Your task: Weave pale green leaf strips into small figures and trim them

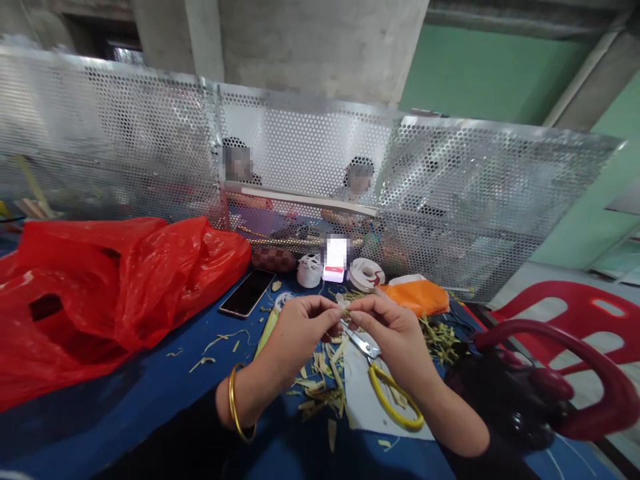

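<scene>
My left hand (307,327) and my right hand (383,327) meet fingertip to fingertip above the table. Between the pinched fingers is a small greenish piece (347,312), too small to name, apparently plant material. Scissors with yellow handles (395,397) lie below the hands, partly over a white paper sheet (363,400); my right hand covers part of them. Dry husk-like scraps (320,383) are scattered beneath my hands. A long pale green leaf strip (269,330) lies just beyond my left wrist.
A red plastic bag (120,287) spreads over the left side. Behind stand a phone (249,293), a white ribbon spool (367,273) and a lit screen (336,257). An orange bag (417,297) and a dark kettle (505,393) are at right. A perforated metal screen (305,140) separates two people opposite.
</scene>
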`<act>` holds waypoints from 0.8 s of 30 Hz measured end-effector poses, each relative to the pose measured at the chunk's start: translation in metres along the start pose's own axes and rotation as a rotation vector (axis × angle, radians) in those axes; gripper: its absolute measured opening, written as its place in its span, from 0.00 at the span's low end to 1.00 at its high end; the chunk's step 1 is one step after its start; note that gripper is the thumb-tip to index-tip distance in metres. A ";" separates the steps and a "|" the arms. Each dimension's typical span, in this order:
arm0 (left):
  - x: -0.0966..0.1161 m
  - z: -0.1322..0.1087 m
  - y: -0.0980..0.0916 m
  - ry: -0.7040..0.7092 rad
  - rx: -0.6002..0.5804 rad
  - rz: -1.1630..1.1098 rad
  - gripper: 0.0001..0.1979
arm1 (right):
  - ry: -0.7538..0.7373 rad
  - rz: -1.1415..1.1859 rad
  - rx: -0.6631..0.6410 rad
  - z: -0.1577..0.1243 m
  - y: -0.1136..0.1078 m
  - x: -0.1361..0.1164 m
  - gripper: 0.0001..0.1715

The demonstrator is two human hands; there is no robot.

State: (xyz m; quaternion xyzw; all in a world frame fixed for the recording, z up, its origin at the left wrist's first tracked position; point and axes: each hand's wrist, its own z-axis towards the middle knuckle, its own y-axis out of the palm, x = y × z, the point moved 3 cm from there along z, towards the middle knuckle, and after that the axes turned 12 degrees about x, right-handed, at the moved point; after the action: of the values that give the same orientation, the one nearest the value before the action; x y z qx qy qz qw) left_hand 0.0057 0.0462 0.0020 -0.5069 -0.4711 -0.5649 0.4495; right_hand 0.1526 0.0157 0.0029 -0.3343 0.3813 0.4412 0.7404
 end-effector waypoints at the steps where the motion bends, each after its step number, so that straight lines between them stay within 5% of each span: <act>1: -0.001 0.000 0.000 -0.028 -0.012 -0.025 0.09 | -0.028 -0.016 0.003 -0.001 0.000 -0.001 0.04; 10: 0.003 -0.013 0.002 -0.079 -0.038 -0.080 0.08 | -0.263 -0.213 0.112 -0.015 -0.005 -0.019 0.03; 24: -0.020 -0.068 0.018 -0.206 -0.183 -0.004 0.10 | 0.090 -0.095 0.075 -0.079 -0.029 -0.013 0.07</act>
State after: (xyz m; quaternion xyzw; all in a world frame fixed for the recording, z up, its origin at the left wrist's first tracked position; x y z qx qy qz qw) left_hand 0.0146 -0.0229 -0.0197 -0.6002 -0.4624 -0.5514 0.3493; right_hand 0.1535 -0.0664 -0.0195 -0.3437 0.4141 0.3756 0.7546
